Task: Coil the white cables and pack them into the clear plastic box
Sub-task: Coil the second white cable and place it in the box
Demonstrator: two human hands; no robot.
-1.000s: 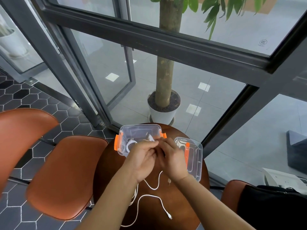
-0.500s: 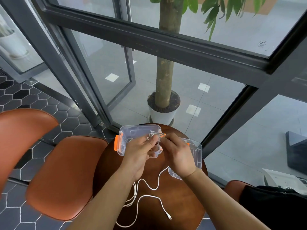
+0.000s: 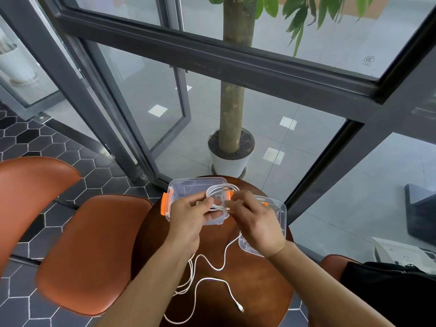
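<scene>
Left hand point(image 3: 188, 215) and right hand point(image 3: 257, 223) pinch the light, springy white cable coil point(image 3: 221, 188) over the clear plastic box point(image 3: 179, 187); gripping across all loops should stop it unwinding.

The cable point(image 3: 220, 187) is white, the plastic box point(image 3: 181, 185) clear with bright orange latches point(image 3: 164, 204), the table point(image 3: 259, 286) dark reddish brown, the chairs point(image 3: 89, 251) rust orange, the floor tiles point(image 3: 30, 142) a dark grey-and-black hexagon pattern with pale grout, the plant pot point(image 3: 226, 164) white, its leaves point(image 3: 298, 14) green.

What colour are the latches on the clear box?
Orange, clearest in the head view on the left-end latch of the clear plastic box.
</scene>
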